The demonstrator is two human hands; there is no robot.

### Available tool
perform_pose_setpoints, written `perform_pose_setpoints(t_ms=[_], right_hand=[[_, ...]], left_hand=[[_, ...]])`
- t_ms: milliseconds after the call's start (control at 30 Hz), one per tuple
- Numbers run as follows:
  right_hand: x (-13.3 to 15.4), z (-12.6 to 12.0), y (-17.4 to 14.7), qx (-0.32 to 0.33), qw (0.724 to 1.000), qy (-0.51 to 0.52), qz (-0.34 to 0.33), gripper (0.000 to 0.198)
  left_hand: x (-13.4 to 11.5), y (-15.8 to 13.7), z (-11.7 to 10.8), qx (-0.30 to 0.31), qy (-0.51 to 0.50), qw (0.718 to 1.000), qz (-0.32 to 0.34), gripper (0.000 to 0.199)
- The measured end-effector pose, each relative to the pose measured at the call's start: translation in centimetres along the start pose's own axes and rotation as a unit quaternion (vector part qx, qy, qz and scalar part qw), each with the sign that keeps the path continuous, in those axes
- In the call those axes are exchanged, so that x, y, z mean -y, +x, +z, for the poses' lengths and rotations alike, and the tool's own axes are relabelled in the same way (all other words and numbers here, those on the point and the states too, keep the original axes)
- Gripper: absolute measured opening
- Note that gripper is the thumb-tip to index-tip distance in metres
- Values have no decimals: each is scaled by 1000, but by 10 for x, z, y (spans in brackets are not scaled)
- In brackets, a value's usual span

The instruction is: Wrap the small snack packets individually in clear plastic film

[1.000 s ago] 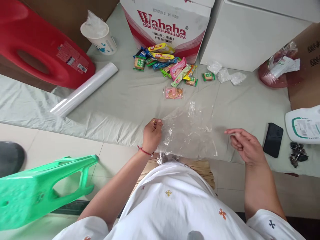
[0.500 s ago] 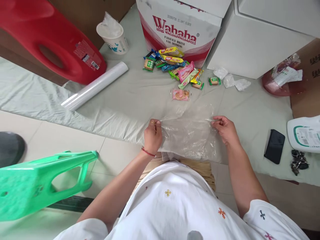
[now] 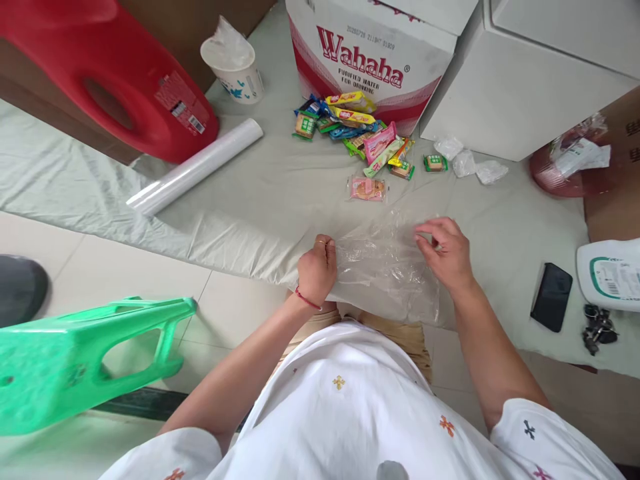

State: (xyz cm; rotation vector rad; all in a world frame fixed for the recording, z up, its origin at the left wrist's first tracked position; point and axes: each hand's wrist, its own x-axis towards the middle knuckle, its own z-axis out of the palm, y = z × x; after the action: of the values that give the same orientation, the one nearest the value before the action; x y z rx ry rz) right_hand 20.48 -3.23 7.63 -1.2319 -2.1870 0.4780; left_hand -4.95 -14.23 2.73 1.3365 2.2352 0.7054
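My left hand [image 3: 317, 270], with a red string on the wrist, is closed on the left edge of a clear plastic bag [image 3: 387, 273]. The thin bag lies crumpled and flat at the table's front edge, partly over my lap. By its right upper side is my right hand [image 3: 445, 253], thumb and forefinger slightly apart and nothing visible between them. A pink-wrapped biscuit [image 3: 369, 189] lies just beyond the bag. Behind it, several wrapped snacks [image 3: 357, 127] are heaped against a Wahaha carton [image 3: 370, 63].
On the left are a white plastic roll [image 3: 195, 167], a red jug [image 3: 165, 100] and a paper cup [image 3: 235, 73]. To the right lie small clear plastic bundles [image 3: 465, 163], a phone [image 3: 551, 297], keys [image 3: 599, 328] and a white bottle [image 3: 613, 275]. A green stool [image 3: 90, 360] stands on the floor.
My right hand has let go of the bag's right edge and its fingers have parted. My left hand has shifted slightly right, and the bag has slackened and bunched up.
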Motion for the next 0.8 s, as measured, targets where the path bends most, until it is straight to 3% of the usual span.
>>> perform_pose_setpoints(t_ms=[133, 300, 567, 700, 800], right_hand=[[-1, 29, 48, 121, 982, -42, -140, 28], [-10, 55, 94, 262, 941, -35, -210, 13], [-7, 46, 129, 319, 915, 154, -195, 23], [0, 55, 140, 342, 899, 245, -121, 28], [10, 72, 147, 331, 907, 238, -101, 26]], left_hand=[[1, -2, 2, 2, 25, 1000, 13, 27], [3, -2, 4, -4, 41, 999, 23, 30], [17, -2, 6, 12, 9, 996, 87, 40], [26, -6, 10, 30, 22, 992, 123, 55], [30, -12, 9, -46, 52, 987, 145, 59]])
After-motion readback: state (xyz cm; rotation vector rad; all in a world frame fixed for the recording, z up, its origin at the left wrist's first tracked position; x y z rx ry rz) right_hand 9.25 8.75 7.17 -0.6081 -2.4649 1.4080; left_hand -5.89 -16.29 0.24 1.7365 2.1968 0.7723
